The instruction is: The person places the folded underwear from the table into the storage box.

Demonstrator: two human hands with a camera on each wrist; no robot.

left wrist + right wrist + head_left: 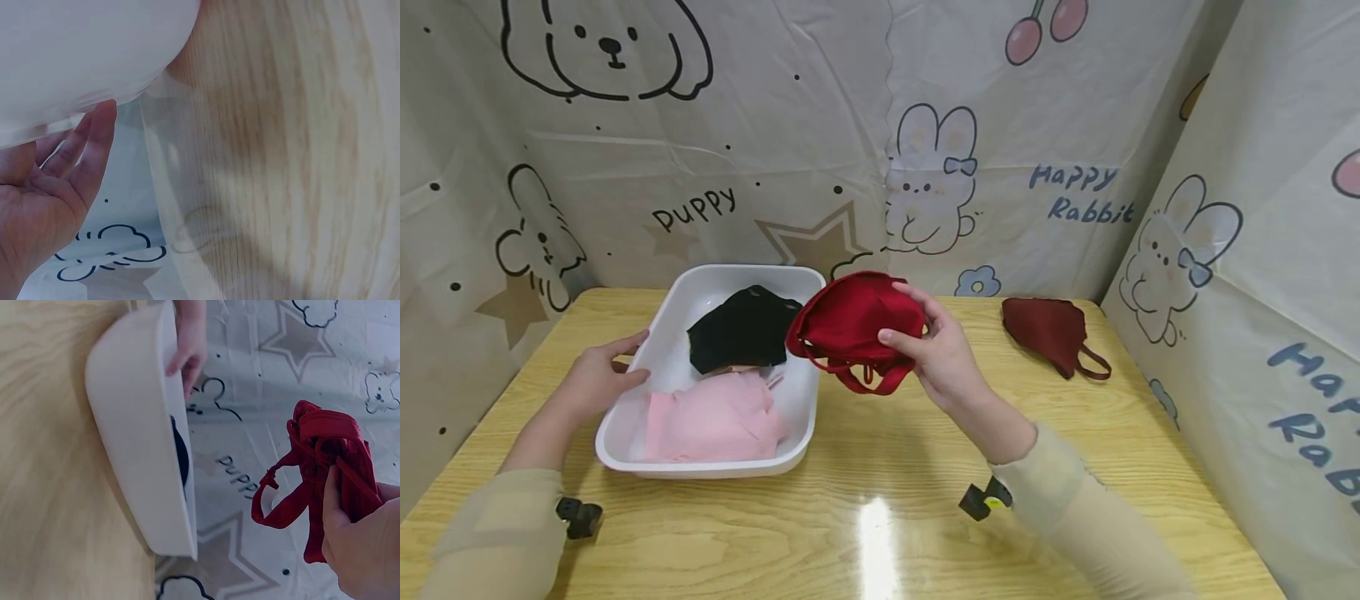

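Note:
My right hand (951,358) holds a folded red bra (857,321), thumb in front and fingers behind, raised beside the right rim of a white plastic tub (811,417). Its straps dangle below; in the right wrist view a strap slider shows on the red bra (340,444). At the tub's left side, my left hand (597,379) grips the rim, with the thumb over the edge. Inside the tub, a folded black garment (741,329) lies at the back and a folded pink garment (718,421) at the front.
A dark red folded garment (1048,333) with a strap loop lies at the back right of the wooden table (925,517). Printed cloth (820,108) hangs behind the table and along both sides.

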